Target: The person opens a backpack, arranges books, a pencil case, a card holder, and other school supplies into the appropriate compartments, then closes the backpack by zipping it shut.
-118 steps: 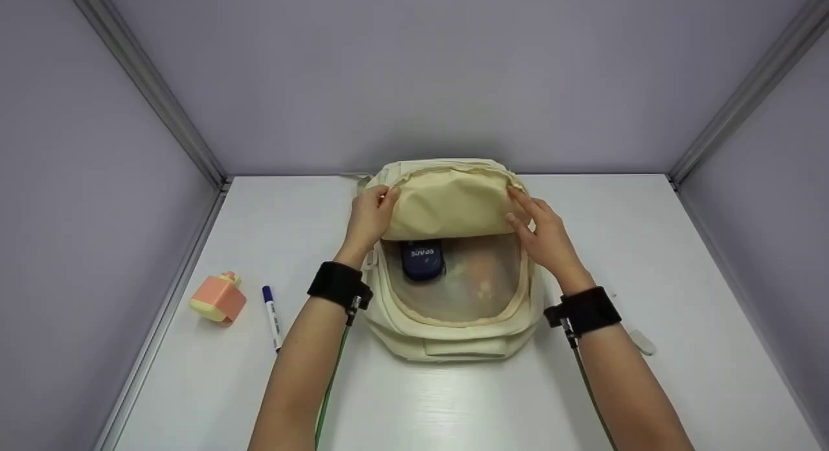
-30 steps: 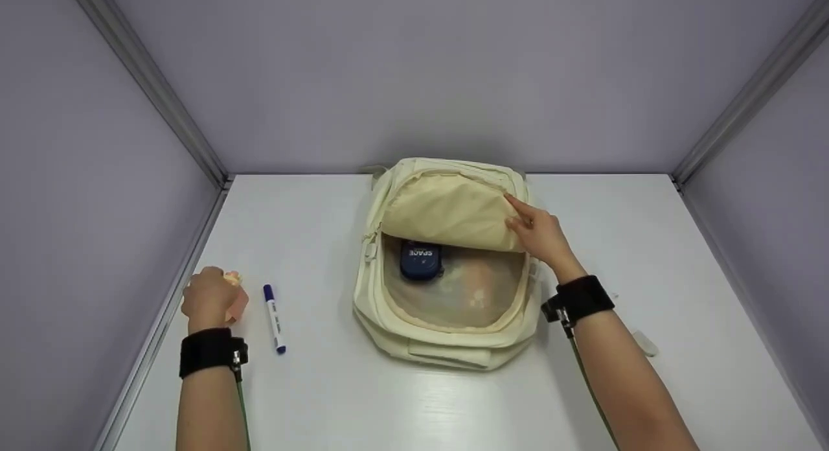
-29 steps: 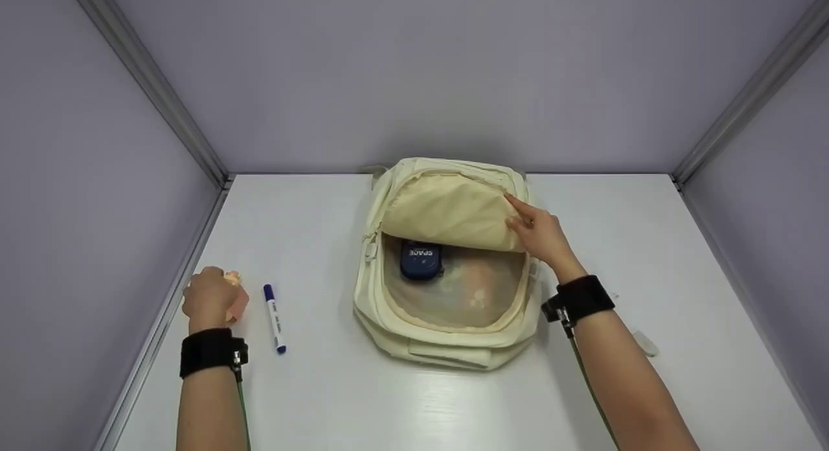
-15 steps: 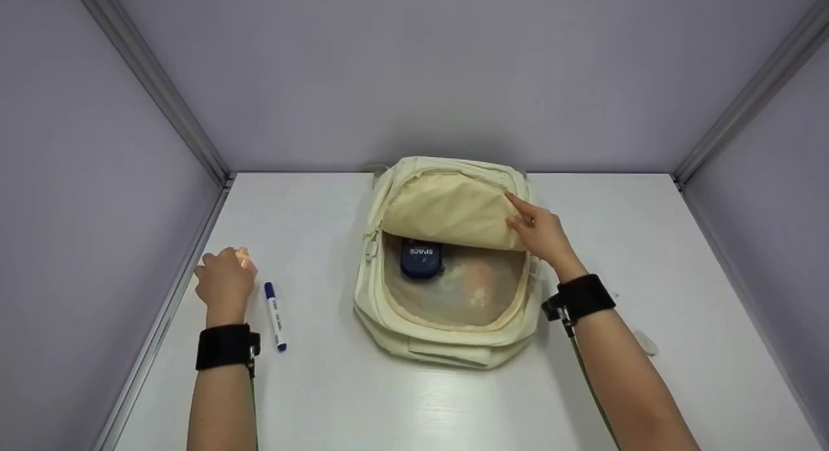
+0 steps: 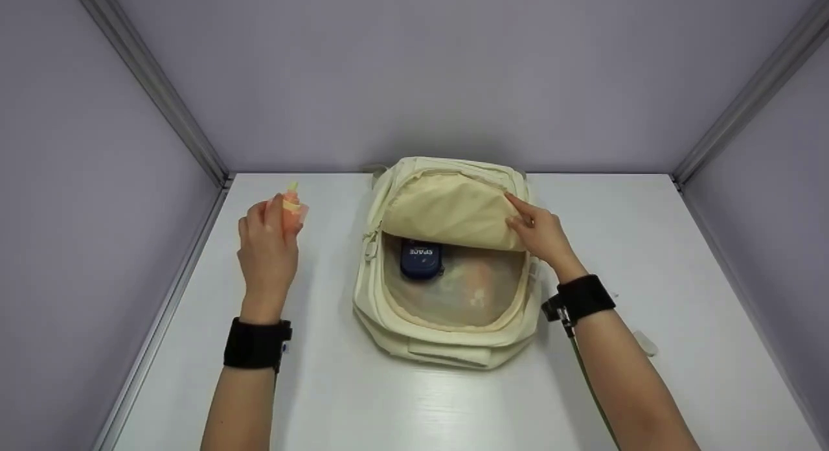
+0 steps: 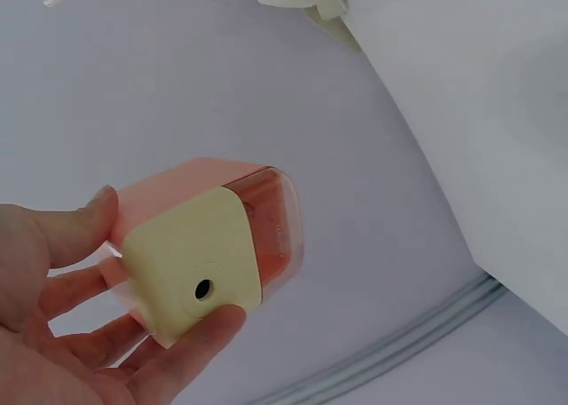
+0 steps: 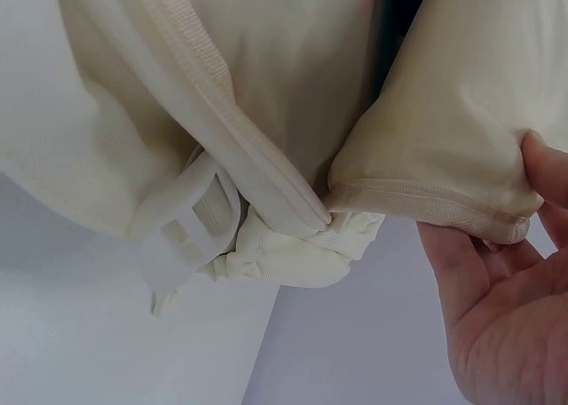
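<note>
My left hand [image 5: 267,253] grips a pink and cream pencil sharpener [image 6: 191,258], left of the backpack, above the back left of the table. The left wrist view shows its cream face with a round black hole and a clear pink drawer. A cream backpack [image 5: 447,359] lies at mid-table with its front flap [image 5: 450,211] folded back. My right hand [image 5: 545,237] pinches the flap's right edge between thumb and fingers. Inside the opening, a dark blue case [image 5: 421,261] marked SPACE sits at the left, beside blurred orange and pale shapes.
On the white table [image 5: 375,412], a small whitish piece [image 5: 646,343] lies beside my right forearm. A marker is mostly hidden under my left wrist. Grey panels [image 5: 447,69] enclose the table at the back and both sides.
My left hand let go of the flap, took hold of the pencil sharpener at the left and carried it up and rightward. My right hand keeps the flap folded back; the backpack turned slightly earlier.
</note>
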{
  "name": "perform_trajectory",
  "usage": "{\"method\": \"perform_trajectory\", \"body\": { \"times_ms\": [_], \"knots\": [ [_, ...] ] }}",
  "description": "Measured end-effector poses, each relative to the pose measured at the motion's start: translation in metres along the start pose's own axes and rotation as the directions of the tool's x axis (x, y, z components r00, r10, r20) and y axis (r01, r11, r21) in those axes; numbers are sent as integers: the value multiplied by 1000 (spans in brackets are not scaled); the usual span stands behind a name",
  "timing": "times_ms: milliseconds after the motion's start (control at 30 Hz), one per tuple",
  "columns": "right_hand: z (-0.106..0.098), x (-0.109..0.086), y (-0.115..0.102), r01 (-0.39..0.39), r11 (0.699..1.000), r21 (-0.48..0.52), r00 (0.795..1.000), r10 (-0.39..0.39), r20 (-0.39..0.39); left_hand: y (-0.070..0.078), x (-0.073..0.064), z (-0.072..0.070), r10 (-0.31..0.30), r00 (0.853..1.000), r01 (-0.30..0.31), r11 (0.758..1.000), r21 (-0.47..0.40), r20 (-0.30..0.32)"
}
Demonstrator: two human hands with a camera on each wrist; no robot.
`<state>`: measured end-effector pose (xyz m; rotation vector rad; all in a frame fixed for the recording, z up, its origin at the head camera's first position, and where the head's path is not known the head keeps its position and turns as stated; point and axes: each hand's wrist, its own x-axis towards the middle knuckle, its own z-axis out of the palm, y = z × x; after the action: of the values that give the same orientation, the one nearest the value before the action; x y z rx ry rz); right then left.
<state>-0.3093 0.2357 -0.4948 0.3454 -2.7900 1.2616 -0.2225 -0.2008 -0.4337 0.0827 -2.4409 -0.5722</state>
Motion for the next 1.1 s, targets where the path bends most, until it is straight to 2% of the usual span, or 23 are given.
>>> {"method": "perform_trajectory", "body": {
  "times_ms": [133, 267, 433, 667, 733, 900, 1100],
  "knots": [
    [0, 0, 0, -1, 1000, 2, 1000, 1, -9, 23, -2, 6, 144, 987, -147, 988, -38, -78],
    [0, 0, 1, 8, 1000, 8, 1000, -8, -13, 44, -8, 12, 265, 957, -275, 958, -77, -120],
    [0, 0, 1, 22, 1000, 13, 999, -22, -26, 66, -18, 24, 402, 905, -418, 901, -119, -139],
    [0, 0, 1, 19, 1000, 17, 999, -19, -29, 89, -32, 41, 547, 827, -561, 817, -135, -127],
    [-1, 0, 2, 26, 1000, 17, 999, -25, -39, 95, -36, 48, 594, 795, -606, 784, -133, -118],
    [-1, -1, 2, 25, 999, 20, 999, -24, -39, 108, -49, 65, 711, 700, -712, 689, -138, -67],
    [0, -1, 1, 8, 1000, 14, 1000, -7, -27, 119, -69, 85, 808, 588, -797, 584, -150, 23]
  ]
}}
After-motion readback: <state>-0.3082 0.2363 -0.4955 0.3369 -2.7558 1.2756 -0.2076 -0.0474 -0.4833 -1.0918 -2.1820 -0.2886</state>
